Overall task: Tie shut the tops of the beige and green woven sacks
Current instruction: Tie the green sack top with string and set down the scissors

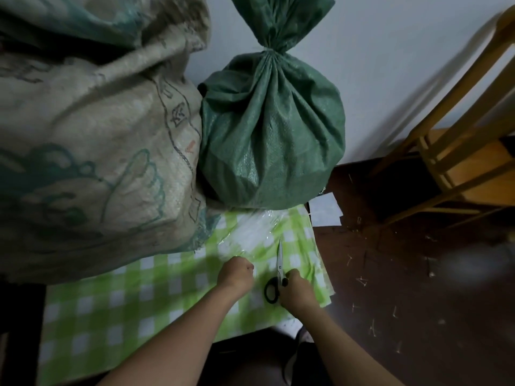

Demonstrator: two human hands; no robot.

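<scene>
Sacks share the table (133, 307): the green sack (271, 140) stands at the back, its neck already cinched by a thin tie, and the beige sack (92, 135) slumps against its left side. Both look full and probably heavy, and the woven cloth is crinkly and likely slick, so the sensible hold is the gathered neck just above the bulge (not the loose flare). In front of the green sack, the left hand (237, 275) is curled into a fist; whether it pinches a cord cannot be made out. Beside it, the right hand (296, 289) has its fingers wrapped round the scissors (279, 263), blades pointing towards the green sack. The beige sack's mouth is cut off, so its tie cannot be judged.
</scene>
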